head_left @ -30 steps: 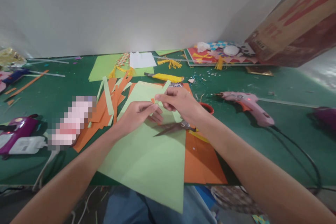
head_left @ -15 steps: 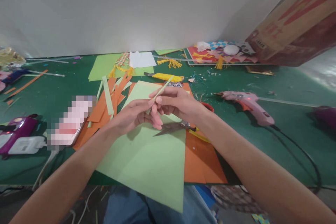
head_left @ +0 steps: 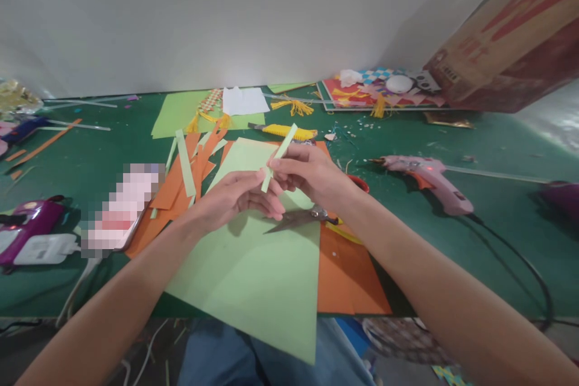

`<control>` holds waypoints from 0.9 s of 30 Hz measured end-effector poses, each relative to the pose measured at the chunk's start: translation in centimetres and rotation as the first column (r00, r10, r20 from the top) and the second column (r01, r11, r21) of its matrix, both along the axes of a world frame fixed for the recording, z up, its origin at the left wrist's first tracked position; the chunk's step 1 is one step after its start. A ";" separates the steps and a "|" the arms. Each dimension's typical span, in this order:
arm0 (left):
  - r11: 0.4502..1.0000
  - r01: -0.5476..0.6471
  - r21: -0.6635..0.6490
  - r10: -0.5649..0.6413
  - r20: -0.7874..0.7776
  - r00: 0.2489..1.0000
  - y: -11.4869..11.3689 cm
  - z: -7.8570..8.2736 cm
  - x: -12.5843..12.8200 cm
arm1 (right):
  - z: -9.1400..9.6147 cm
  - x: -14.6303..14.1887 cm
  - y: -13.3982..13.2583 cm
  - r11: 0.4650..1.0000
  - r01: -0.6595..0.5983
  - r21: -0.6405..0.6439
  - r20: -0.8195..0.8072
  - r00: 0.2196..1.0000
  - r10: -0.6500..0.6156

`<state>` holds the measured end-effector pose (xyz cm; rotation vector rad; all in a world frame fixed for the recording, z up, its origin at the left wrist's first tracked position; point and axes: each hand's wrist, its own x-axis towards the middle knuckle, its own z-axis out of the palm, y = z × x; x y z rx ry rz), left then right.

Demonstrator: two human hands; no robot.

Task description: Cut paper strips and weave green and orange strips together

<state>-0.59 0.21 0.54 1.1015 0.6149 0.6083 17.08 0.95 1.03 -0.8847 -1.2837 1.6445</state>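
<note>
Your left hand (head_left: 233,194) and right hand (head_left: 317,176) both pinch a pale green paper strip (head_left: 284,148). Press lightly to avoid creases.

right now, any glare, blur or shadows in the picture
Head view: a bright glare patch at the right edge, below the bag; head view: a soft shadow on the pale green sheet under the left hand; head view: the bag's print looks blurred; head view: square blocks blot out most of the phone.
</note>
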 end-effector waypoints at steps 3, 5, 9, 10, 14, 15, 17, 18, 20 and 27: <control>1.000 -0.002 -0.009 0.002 0.006 1.000 0.0 0.0 0.0 | 0.0 -0.1 0.1 1.000 0.010 0.008 -0.010 1.000 -0.010; 1.000 -0.002 -0.012 0.002 0.009 1.000 0.0 0.0 0.0 | 0.0 -0.1 0.1 1.000 0.012 0.010 -0.005 1.000 -0.012; 1.000 -0.005 -0.001 0.005 0.007 1.000 0.1 0.0 0.0 | 0.1 -0.1 0.0 0.999 -0.039 0.003 0.013 0.999 0.039; 1.000 -0.012 0.004 0.012 0.004 1.000 0.1 -0.1 0.0 | 0.1 -0.1 -0.1 0.998 -0.066 0.006 0.019 0.998 0.066; 1.000 -0.016 0.015 0.016 -0.003 1.000 0.1 -0.1 0.0 | -0.2 0.0 -0.1 0.993 -0.114 0.038 0.051 0.992 0.112; 1.000 -0.013 0.015 0.013 -0.004 1.000 0.1 -0.1 0.0 | -0.2 0.0 -0.1 0.994 -0.104 0.045 0.056 0.993 0.101; 1.000 -0.012 0.013 0.012 -0.017 1.000 0.0 0.0 0.0 | -0.3 0.1 -0.1 0.996 -0.073 0.054 0.061 0.996 0.070; 1.000 -0.016 0.011 0.016 -0.032 0.999 0.0 0.0 0.1 | -0.3 0.1 -0.1 0.997 -0.058 0.056 0.063 0.997 0.054; 1.000 -0.024 0.011 0.024 -0.063 0.998 0.0 0.1 0.2 | -0.2 0.1 -0.1 0.998 -0.037 0.057 0.065 0.997 0.033; 0.999 -0.034 0.023 0.036 -0.073 0.997 -0.1 0.1 0.2 | 0.0 -0.1 -0.1 0.999 -0.031 0.035 0.065 0.997 0.029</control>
